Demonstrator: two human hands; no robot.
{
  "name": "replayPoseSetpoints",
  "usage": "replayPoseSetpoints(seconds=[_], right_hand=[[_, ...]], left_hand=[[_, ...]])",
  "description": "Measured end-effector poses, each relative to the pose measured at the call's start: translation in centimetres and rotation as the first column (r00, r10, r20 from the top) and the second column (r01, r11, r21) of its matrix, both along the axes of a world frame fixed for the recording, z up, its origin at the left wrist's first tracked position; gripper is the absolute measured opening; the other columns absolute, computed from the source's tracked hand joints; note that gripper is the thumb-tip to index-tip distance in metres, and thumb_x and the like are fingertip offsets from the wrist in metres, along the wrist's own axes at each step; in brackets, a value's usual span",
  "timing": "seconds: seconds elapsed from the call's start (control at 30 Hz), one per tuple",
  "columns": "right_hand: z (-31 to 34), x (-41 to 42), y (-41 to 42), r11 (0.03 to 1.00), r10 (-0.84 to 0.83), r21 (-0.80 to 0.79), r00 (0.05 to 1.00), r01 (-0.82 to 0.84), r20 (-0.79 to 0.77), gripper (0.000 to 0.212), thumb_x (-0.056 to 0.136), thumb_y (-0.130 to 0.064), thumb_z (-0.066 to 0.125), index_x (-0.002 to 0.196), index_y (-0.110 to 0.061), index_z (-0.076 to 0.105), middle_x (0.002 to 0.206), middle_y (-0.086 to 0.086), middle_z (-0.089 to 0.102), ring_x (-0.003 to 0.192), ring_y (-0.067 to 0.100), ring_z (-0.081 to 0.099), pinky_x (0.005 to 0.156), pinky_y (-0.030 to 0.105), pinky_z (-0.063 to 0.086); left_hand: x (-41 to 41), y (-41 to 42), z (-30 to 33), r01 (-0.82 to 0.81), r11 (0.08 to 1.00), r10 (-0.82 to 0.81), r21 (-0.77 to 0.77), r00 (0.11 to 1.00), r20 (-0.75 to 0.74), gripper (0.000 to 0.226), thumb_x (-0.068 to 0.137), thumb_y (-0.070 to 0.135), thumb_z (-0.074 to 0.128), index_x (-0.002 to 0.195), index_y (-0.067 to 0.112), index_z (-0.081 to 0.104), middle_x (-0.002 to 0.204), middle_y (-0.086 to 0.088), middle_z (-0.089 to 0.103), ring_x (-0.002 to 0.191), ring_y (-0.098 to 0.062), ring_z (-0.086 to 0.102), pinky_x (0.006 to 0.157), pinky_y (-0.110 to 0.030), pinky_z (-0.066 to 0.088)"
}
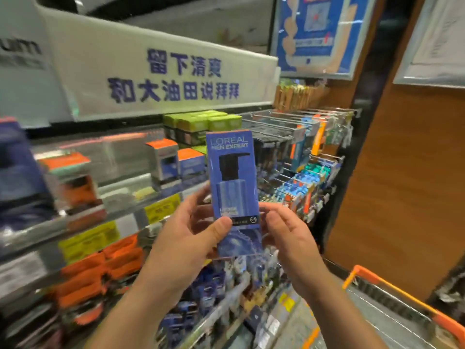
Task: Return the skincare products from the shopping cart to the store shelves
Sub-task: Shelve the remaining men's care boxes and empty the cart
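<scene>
A tall blue L'Oreal Men Expert box point(232, 182) with a pump bottle pictured on it is held upright in front of the store shelves point(105, 195). My left hand point(191, 238) grips its lower left side, thumb on the front. On the box's lower right edge my right hand point(286, 235) pinches with its fingertips. The shopping cart point(392, 293), with an orange rim, shows at the bottom right; its contents are not visible.
The shelves hold orange, blue and green boxed products, with yellow price tags point(161, 207) on the edges. To the right, hanging packets point(307, 182) fill metal pegs. An orange-brown wall point(402, 197) stands further right. A white sign point(161, 76) with blue characters hangs above.
</scene>
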State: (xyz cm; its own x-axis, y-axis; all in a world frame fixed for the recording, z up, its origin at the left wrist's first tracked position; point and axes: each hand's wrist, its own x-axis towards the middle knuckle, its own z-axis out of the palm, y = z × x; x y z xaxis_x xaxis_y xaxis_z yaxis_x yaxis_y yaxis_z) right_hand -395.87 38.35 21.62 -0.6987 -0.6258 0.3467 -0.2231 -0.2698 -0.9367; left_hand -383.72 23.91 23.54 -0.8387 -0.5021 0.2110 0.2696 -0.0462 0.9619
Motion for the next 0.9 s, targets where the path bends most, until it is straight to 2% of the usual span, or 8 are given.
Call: replayPoseSetpoints(seconds=[0.13,0.27,0.37,0.5,0.63,0.7,0.8,0.9], right_hand=[[1.4,1.5,-4.3,0.992,0.125,0.019,0.986,-0.124,-0.115,0.033,0.084,-0.054,0.065,0.112,-0.038,0.072,0.109,0.018,0.071,0.084,0.026,0.064,0.07,0.04,0.053],[5.1,3.1,-8.6,0.981,0.193,0.031,0.946,-0.192,-0.261,0.046,0.083,-0.055,0.064,0.126,-0.04,0.062,0.104,0.01,0.067,0.086,0.015,0.064,0.075,0.033,0.053],[9.1,4.5,-11.9,0.972,0.222,0.015,0.903,-0.233,-0.369,0.052,0.083,-0.058,0.064,0.133,-0.047,0.054,0.108,0.005,0.066,0.094,0.023,0.067,0.079,0.044,0.057],[13.4,6.8,-16.3,0.946,0.304,0.027,0.851,-0.324,-0.429,0.062,0.08,-0.058,0.068,0.137,-0.04,0.052,0.114,0.004,0.069,0.104,0.029,0.069,0.084,0.043,0.059],[16.7,8.8,-19.9,0.887,0.441,0.064,0.801,-0.456,-0.406,0.046,0.085,-0.04,0.08,0.126,-0.033,0.059,0.099,-0.008,0.076,0.093,0.011,0.073,0.077,0.029,0.057],[18.0,9.5,-21.2,0.866,0.467,0.045,0.772,-0.499,-0.432,0.031,0.089,-0.029,0.078,0.116,-0.025,0.065,0.089,-0.009,0.076,0.083,0.006,0.072,0.072,0.023,0.056],[19.7,10.3,-22.6,0.847,0.475,-0.004,0.759,-0.532,-0.446,0.022,0.088,-0.024,0.077,0.107,-0.023,0.065,0.078,-0.011,0.072,0.073,0.005,0.07,0.063,0.026,0.057],[20.7,10.7,-24.1,0.854,0.44,-0.044,0.766,-0.518,-0.469,0.026,0.084,-0.032,0.079,0.104,-0.024,0.066,0.088,0.004,0.073,0.08,0.023,0.07,0.072,0.059,0.058]], left_hand=[[3.9,-2.7,1.9,-0.14,0.99,0.139,-0.027,0.989,-0.048,0.064,0.075,0.021,0.074,0.135,0.037,0.057,0.112,-0.004,0.077,0.096,-0.025,0.077,0.071,-0.043,0.063],[7.6,-5.1,3.3,-0.264,0.962,0.259,-0.072,0.963,-0.072,0.062,0.071,0.021,0.075,0.128,0.042,0.061,0.105,-0.002,0.078,0.094,-0.022,0.076,0.068,-0.039,0.063],[10.2,-6.7,4.2,-0.354,0.927,0.347,-0.125,0.935,-0.074,0.059,0.071,0.025,0.077,0.123,0.05,0.064,0.104,0.004,0.078,0.095,-0.019,0.076,0.071,-0.04,0.063],[13.0,-8.1,5.0,-0.45,0.874,0.448,-0.184,0.892,-0.054,0.06,0.07,0.033,0.077,0.122,0.058,0.06,0.105,0.013,0.077,0.096,-0.014,0.075,0.077,-0.042,0.06],[15.5,-9.3,6.0,-0.516,0.83,0.519,-0.211,0.854,-0.05,0.058,0.068,0.039,0.08,0.112,0.07,0.059,0.109,0.014,0.075,0.1,-0.016,0.074,0.085,-0.051,0.06],[16.6,-9.7,6.8,-0.539,0.805,0.54,-0.246,0.839,-0.07,0.057,0.07,0.042,0.078,0.115,0.07,0.056,0.11,0.018,0.073,0.101,-0.012,0.073,0.084,-0.046,0.061],[18.1,-9.8,8.6,-0.618,0.662,0.63,-0.424,0.765,-0.132,0.059,0.078,0.049,0.069,0.131,0.063,0.045,0.113,0.04,0.062,0.105,0.007,0.065,0.078,-0.029,0.058],[19.3,-10.9,9.5,-0.715,0.397,0.743,-0.575,0.619,-0.256,0.06,0.094,0.04,0.064,0.145,0.054,0.036,0.126,0.037,0.056,0.115,0.013,0.055,0.083,-0.024,0.055]])
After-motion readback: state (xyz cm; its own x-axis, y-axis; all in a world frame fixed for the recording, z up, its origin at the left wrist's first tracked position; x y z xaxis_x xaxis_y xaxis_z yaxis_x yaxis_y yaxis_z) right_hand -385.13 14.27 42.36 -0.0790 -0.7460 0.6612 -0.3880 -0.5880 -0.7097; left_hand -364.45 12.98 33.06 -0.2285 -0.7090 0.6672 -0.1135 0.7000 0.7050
